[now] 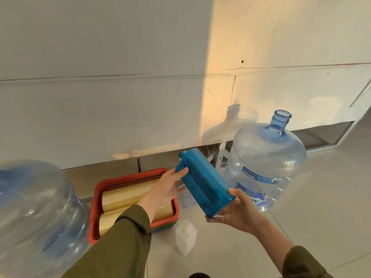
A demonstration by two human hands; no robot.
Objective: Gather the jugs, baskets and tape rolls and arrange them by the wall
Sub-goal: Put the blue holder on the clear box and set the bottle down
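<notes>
I hold a blue rectangular jug (202, 181) tilted in the air, its small cap toward the wall. My left hand (167, 189) touches its upper side with straight fingers. My right hand (234, 211) cups its bottom end from below, thumb over the edge. A large clear water jug (265, 165) stands upright by the wall on the right. Another large water jug (34, 215) fills the near left. A red basket (96, 199) on a stack of baskets holds wide tan tape rolls (122, 197) by the wall. A small white jug (185, 236) stands on the floor below the blue one.
The white wall panel (140, 97) ends above the floor, leaving a dark gap with metal framing (220, 157). Pale floor tiles (321, 207) stretch to the right. A dark shoe tip (198, 275) shows at the bottom edge.
</notes>
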